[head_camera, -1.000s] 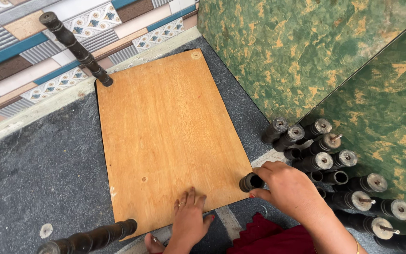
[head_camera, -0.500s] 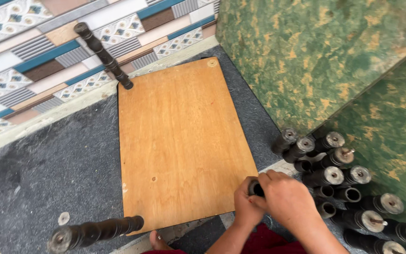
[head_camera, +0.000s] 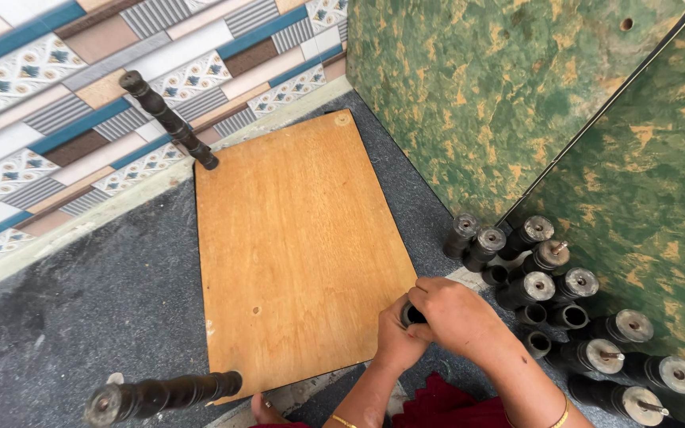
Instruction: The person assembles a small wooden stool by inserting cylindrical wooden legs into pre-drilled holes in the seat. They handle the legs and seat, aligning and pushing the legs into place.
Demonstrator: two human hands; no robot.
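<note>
A tan wooden board (head_camera: 295, 246) lies flat on the dark grey floor. At its near right corner both hands meet on one short black turned leg piece (head_camera: 412, 315). My right hand (head_camera: 457, 313) wraps it from the right and above. From the left and below, my left hand (head_camera: 396, 342) grips it. One long black turned leg (head_camera: 166, 119) stands up from the board's far left corner, and another such leg (head_camera: 160, 394) sticks out at the near left corner.
Several short black leg pieces (head_camera: 564, 305) lie heaped on the floor to the right, against green mottled panels (head_camera: 517, 95). A patterned tiled wall (head_camera: 81, 87) runs behind. Dark red cloth (head_camera: 438, 400) and a toe (head_camera: 262, 410) show at the bottom edge.
My left hand left the board's near edge and joined my right hand on the black piece at the corner. The view has shifted so the board sits further right and lower.
</note>
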